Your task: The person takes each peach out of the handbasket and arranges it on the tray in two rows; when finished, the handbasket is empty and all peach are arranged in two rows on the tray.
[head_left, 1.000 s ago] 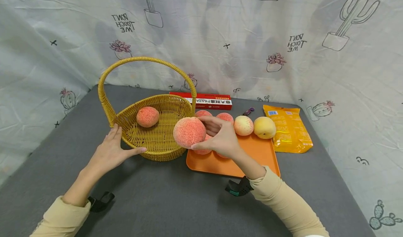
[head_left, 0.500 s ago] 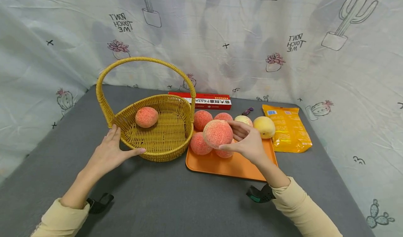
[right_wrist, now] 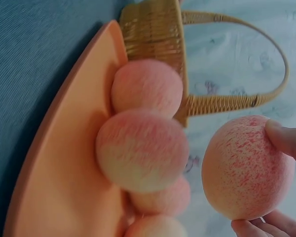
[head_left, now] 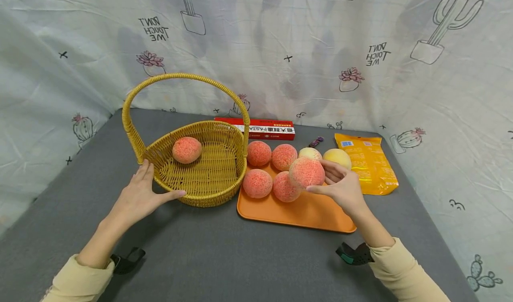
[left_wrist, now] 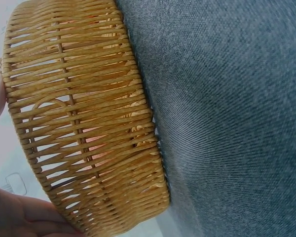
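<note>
Judging by the layout, early going: only one red peach (head_left: pixel 186 149) inside the wicker basket (head_left: pixel 200 196), toward its far left. Four more red peaches, a pale peach (head_left: pixel 309 153) and a yellow peach (head_left: pixel 337 157) crowded at the far end of the orange tray (head_left: pixel 304 214), just right of the basket. So most of the fruit outside the basket, and a seventh piece in hand.

Right hand (head_left: pixel 340 188): curled round the held peach (head_left: pixel 306 172), thumb beneath and fingertips (right_wrist: pixel 288 138) behind and above. Holds it above the tray's middle, just right of the nearest tray peach and in front of the pale one. Whether it touches its neighbours, cannot tell.

Left hand (head_left: pixel 138 195): flat and spread, fingers straight against the basket's near left wall, thumb stretched along the near rim. Grips nothing, only braces the wickerwork.

Beyond the tray on the grey table (head_left: pixel 224 257): a red pasta box (head_left: pixel 256 128) at the far edge, a yellow packet (head_left: pixel 370 164) to the right.
</note>
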Demonstrator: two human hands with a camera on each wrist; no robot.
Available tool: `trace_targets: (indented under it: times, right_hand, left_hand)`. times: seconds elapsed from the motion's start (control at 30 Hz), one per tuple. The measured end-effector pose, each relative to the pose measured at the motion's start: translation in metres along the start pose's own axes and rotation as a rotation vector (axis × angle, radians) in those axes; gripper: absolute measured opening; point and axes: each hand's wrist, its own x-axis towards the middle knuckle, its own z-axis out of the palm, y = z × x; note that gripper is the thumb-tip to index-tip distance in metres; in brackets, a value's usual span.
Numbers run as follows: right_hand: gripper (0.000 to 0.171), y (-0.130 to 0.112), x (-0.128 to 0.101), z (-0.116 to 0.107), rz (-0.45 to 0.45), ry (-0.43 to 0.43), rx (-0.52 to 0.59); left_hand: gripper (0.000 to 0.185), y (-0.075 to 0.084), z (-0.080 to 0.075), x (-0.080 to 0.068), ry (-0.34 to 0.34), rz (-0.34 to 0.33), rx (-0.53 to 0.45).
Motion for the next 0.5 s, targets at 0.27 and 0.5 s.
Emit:
trace_targets:
  times: [0.27,0.5]
  right_hand:
    - [0.071,0.075,0.021,-0.031,-0.048,0.085,0.008]
    - [0.069,0.089,0.022,-0.041,-0.024,0.143,-0.038]
  left_hand:
    - [0.117,0.000,0.001,0.000,0.005,0.000,0.005]
    - [0.117,0.000,0.001,-0.001,0.009,0.007,0.010]
